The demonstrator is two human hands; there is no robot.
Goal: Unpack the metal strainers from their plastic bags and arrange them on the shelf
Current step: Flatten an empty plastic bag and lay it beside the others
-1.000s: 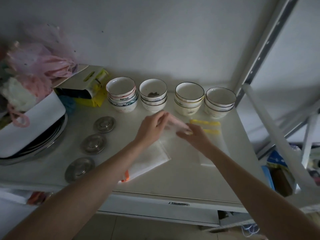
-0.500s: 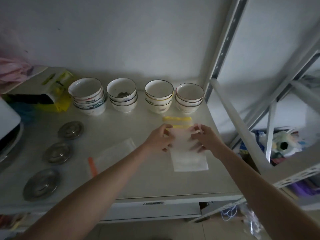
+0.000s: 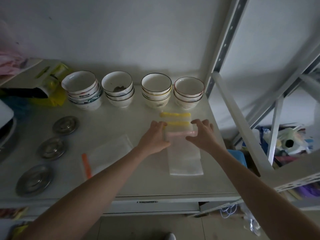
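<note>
Three round metal strainers (image 3: 64, 125) (image 3: 52, 147) (image 3: 33, 179) lie in a row along the left of the white shelf (image 3: 131, 184). At the right, a clear plastic bag with a pink strip (image 3: 183, 151) lies flat on top of bags with yellow strips (image 3: 174, 114). My left hand (image 3: 154, 137) pinches that bag's upper left corner. With fingers spread, my right hand (image 3: 202, 134) hovers over the upper right corner, its thumb touching the pink strip. Another flat bag with an orange strip (image 3: 107, 151) lies between the strainers and my left arm.
Several stacks of ceramic bowls (image 3: 119, 90) line the back wall. A yellow package (image 3: 52, 87) and a white appliance (image 3: 5, 115) sit at the left. A metal shelf upright (image 3: 223, 45) and a slanted bar (image 3: 242, 125) bound the right side, with clutter beyond.
My view has shifted right across the frames. Both hands carried the pink-strip bag from the shelf's middle to the right and laid it on the yellow-strip bags; my right hand's fingers have spread.
</note>
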